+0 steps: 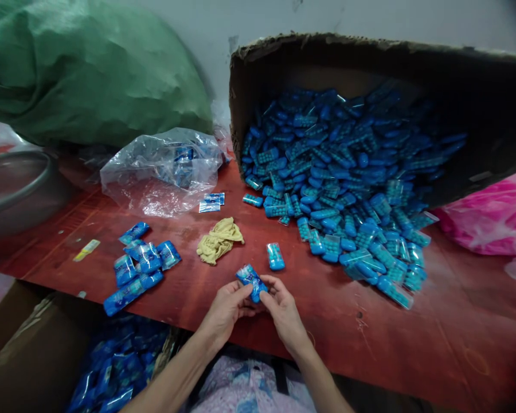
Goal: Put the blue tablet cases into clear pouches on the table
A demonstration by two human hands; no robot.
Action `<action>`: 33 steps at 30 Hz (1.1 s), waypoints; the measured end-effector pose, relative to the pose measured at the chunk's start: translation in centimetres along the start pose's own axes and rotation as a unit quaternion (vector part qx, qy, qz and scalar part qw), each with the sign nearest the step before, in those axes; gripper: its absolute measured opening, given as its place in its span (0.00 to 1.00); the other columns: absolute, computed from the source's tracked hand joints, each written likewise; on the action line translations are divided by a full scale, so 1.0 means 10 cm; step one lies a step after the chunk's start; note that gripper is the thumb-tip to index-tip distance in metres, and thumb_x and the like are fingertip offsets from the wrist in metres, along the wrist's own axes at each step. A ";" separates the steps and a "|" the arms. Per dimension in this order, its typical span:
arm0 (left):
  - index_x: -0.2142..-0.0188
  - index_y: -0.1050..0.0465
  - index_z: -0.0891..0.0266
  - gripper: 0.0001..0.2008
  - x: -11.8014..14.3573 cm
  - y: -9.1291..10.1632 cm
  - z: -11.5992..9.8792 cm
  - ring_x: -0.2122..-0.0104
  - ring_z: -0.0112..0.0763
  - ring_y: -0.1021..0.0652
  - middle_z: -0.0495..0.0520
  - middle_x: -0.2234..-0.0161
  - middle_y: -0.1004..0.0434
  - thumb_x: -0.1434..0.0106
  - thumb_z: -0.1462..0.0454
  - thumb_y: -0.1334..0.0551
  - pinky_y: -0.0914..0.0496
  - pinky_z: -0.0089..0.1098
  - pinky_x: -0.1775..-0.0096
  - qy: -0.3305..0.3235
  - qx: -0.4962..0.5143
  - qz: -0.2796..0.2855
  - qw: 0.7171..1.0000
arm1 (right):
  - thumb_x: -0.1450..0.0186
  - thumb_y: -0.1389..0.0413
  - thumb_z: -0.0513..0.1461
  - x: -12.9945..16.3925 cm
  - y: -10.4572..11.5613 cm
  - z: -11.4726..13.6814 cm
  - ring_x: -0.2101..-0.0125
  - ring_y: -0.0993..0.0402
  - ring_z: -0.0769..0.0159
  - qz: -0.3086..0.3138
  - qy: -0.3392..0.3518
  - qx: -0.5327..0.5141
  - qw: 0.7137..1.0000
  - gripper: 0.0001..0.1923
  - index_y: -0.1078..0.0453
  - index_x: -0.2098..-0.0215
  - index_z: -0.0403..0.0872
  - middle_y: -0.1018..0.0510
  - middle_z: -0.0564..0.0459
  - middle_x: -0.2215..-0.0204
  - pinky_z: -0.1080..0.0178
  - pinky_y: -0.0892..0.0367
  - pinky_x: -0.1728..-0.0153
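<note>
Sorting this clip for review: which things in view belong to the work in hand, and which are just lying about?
In the work:
left hand and right hand, both holding a bagged blue piece
loose blue piece
tipped cardboard box spilling blue pieces
bagged pile

Lying about:
yellow cloth
green sack
metal bowl
pink bag

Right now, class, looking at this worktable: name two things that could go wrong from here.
1. The tipped cardboard box spills blue items toward the red table edge; more could slide off.
2. The wrapped piece is pinched only by fingertips of left hand and right hand at the table's edge; it might drop.
</note>
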State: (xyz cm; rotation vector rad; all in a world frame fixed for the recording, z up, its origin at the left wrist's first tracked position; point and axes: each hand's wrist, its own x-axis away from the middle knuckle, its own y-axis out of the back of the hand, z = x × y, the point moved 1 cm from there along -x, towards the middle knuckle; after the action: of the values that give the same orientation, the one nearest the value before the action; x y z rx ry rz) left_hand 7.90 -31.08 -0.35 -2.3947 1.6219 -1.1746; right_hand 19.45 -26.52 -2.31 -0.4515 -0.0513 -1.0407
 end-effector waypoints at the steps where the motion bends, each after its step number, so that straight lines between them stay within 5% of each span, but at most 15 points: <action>1: 0.69 0.31 0.66 0.11 -0.01 0.00 0.00 0.77 0.28 0.26 0.53 0.76 0.25 0.48 0.59 0.39 0.33 0.28 0.74 -0.008 -0.015 -0.004 1.000 | 0.44 0.44 0.39 0.00 0.00 0.01 0.67 0.31 0.69 -0.001 -0.008 -0.002 1.000 0.13 0.34 0.59 0.47 0.27 0.54 0.66 0.66 0.34 0.66; 7: 0.69 0.30 0.66 0.13 -0.09 0.04 -0.02 0.77 0.26 0.27 0.52 0.74 0.25 0.51 0.59 0.36 0.34 0.27 0.74 -0.040 -0.043 -0.016 0.998 | 0.47 0.41 0.38 -0.01 -0.01 0.04 0.70 0.31 0.69 0.015 -0.023 -0.028 0.999 0.18 0.35 0.58 0.47 0.27 0.54 0.67 0.68 0.34 0.73; 13: 0.75 0.34 0.65 0.15 -0.12 0.01 0.10 0.85 0.23 0.31 0.48 0.83 0.30 0.50 0.54 0.39 0.39 0.25 0.82 -0.015 -0.001 -0.102 0.995 | 0.46 0.42 0.39 0.04 -0.10 -0.08 0.70 0.30 0.70 -0.045 -0.001 -0.046 0.998 0.19 0.38 0.56 0.48 0.26 0.54 0.68 0.67 0.32 0.71; 21: 0.73 0.32 0.65 0.13 -0.09 0.06 0.00 0.81 0.25 0.29 0.49 0.79 0.28 0.51 0.57 0.37 0.36 0.27 0.76 -0.010 -0.023 -0.005 1.000 | 0.50 0.40 0.37 0.02 -0.04 -0.01 0.72 0.30 0.70 0.012 -0.073 -0.031 0.997 0.19 0.38 0.61 0.45 0.28 0.55 0.71 0.68 0.31 0.76; 27: 0.76 0.32 0.65 0.15 -0.13 0.03 0.10 0.83 0.23 0.33 0.46 0.83 0.31 0.52 0.54 0.38 0.38 0.26 0.79 -0.066 -0.045 -0.134 0.988 | 0.49 0.41 0.40 0.06 -0.11 -0.03 0.79 0.33 0.74 -0.016 -0.102 -0.033 0.994 0.19 0.38 0.61 0.46 0.30 0.57 0.72 0.69 0.31 0.83; 33: 0.71 0.30 0.64 0.13 -0.10 0.09 0.04 0.79 0.25 0.32 0.46 0.79 0.30 0.51 0.56 0.39 0.36 0.27 0.75 -0.157 -0.185 -0.150 0.958 | 0.51 0.39 0.40 0.08 -0.08 -0.02 0.85 0.35 0.78 -0.020 -0.128 -0.048 0.990 0.17 0.36 0.64 0.44 0.31 0.60 0.77 0.68 0.30 0.84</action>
State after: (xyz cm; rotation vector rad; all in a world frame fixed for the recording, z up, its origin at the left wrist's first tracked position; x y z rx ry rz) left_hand 7.28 -30.81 -1.55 -2.9511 1.5230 -0.4905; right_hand 19.13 -27.58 -2.02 -0.6721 -0.2417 -1.0219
